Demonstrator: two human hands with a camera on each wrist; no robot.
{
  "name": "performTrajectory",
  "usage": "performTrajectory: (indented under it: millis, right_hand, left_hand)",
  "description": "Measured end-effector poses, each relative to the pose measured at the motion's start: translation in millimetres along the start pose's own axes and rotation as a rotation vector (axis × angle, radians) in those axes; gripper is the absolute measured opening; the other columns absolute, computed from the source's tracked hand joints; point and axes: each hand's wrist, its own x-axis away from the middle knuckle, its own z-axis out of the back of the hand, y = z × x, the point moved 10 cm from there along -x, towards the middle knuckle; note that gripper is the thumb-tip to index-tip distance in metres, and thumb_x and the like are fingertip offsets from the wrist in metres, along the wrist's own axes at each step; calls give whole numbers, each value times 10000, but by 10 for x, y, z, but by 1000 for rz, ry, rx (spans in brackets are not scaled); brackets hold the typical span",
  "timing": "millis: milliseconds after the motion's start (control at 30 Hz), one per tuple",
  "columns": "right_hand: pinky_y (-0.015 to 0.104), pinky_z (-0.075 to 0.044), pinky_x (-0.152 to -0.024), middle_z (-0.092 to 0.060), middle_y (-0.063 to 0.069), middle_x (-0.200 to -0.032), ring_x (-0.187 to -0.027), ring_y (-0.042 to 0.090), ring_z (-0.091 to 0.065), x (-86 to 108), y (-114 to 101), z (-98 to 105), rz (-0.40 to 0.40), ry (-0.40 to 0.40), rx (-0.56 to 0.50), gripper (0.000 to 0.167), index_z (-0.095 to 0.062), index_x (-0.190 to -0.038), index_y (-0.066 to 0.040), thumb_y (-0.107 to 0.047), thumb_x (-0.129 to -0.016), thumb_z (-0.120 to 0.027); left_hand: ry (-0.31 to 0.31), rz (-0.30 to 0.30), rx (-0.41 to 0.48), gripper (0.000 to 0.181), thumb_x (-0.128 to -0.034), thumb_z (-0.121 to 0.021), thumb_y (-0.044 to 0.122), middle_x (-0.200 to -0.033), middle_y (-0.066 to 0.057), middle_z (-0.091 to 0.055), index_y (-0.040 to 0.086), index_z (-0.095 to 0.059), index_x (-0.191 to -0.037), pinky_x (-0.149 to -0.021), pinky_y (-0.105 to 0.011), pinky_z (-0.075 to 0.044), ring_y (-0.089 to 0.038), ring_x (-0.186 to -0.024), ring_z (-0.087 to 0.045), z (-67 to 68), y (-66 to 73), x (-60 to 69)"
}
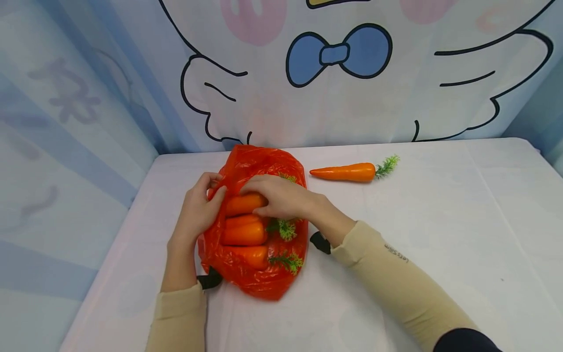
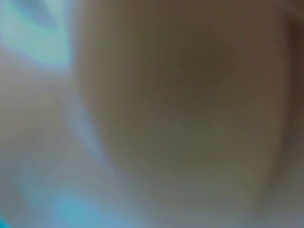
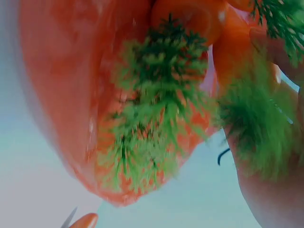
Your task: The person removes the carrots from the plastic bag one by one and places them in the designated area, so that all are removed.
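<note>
Nearest the viewer, a beige left sleeve (image 1: 178, 320) and right sleeve (image 1: 396, 286) enter from the lower edge. Between the forearms, a red plastic bag (image 1: 268, 286) lies on the white table (image 1: 440, 220), left of centre, its mouth gaping upward. Inside, side by side, lie several orange carrots, among them a lower carrot (image 1: 255, 256), a middle carrot (image 1: 244, 234) and, farthest, an upper carrot (image 1: 239, 204). Their thick ends and feathery green tops point rightward, an arrangement that probably offers the stout ends first to a hand from that side. The left hand (image 1: 200, 210) pinches the bag's left rim between thumb and fingers, apparently to hold the film back from the contents; the left-wrist view is too blurred to confirm this grasp. The right hand (image 1: 283, 195), bent over the upper carrot, grips its thick end, thumb on the near side, a hold that seems suited to its smooth, rounded surface. Farther off, just beside the bag, a loose carrot (image 1: 345, 172) lies on its side, tip toward the bag, clear of both hands. Behind the table hangs a cartoon backdrop (image 1: 365, 112) with a blue bow tie (image 1: 334, 55). Lettering (image 1: 397, 253) on the right sleeve is too small to read; no brand is legible on the bag or carrots.
</note>
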Motion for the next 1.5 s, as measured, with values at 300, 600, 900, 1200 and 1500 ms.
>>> performTrajectory:
  millis: [300, 600, 900, 1200, 1500]
  right_hand:
    - [355, -387, -1094, -577, 10, -1367, -1294, 177, -471, 134, 78, 132, 36, 25, -8, 443, -612, -1358, -128, -140, -932, -734]
    - [365, -451, -1037, -564, 29, -1377, -1272, 194, -481, 316, 207, 271, 39, 49, -71, 443, -615, -1354, -128, -137, -929, -741]
    - [373, -454, -1030, -580, 39, -1357, -1226, 194, -514, 491, 288, 366, 64, 106, -122, 425, -627, -1331, -98, -123, -924, -745]
    - [393, -458, -994, -575, 18, -1362, -1197, 187, -519, 706, 396, 457, 60, 151, -150, 418, -633, -1327, -120, -120, -924, -744]
    - [390, -485, -928, -583, 36, -1346, -1154, 196, -534, 932, 553, 581, 68, 204, -154, 443, -634, -1325, -106, -84, -903, -765]
  left_hand:
    - [2, -6, 1, 300, -1053, -520, 186, -1178, -162, -569, 60, -483, -1323, -949, -504, -515, -326, -1079, -532, 1, 7, -1]
    - [4, -10, 0, 300, -1052, -521, 183, -1176, -166, -571, 55, -486, -1321, -973, -505, -495, -328, -1083, -526, 5, 10, 1]
    - [4, -3, -4, 297, -1052, -518, 173, -1182, -172, -568, 50, -486, -1320, -969, -498, -484, -333, -1074, -522, 17, 5, 13]
    - [10, -25, -2, 284, -1051, -523, 168, -1159, -170, -577, 45, -494, -1305, -959, -494, -475, -333, -1059, -531, 20, 28, 1]
    - [8, -24, 7, 274, -1051, -525, 160, -1154, -171, -579, 43, -496, -1297, -998, -508, -463, -334, -1083, -534, 11, 38, -24]
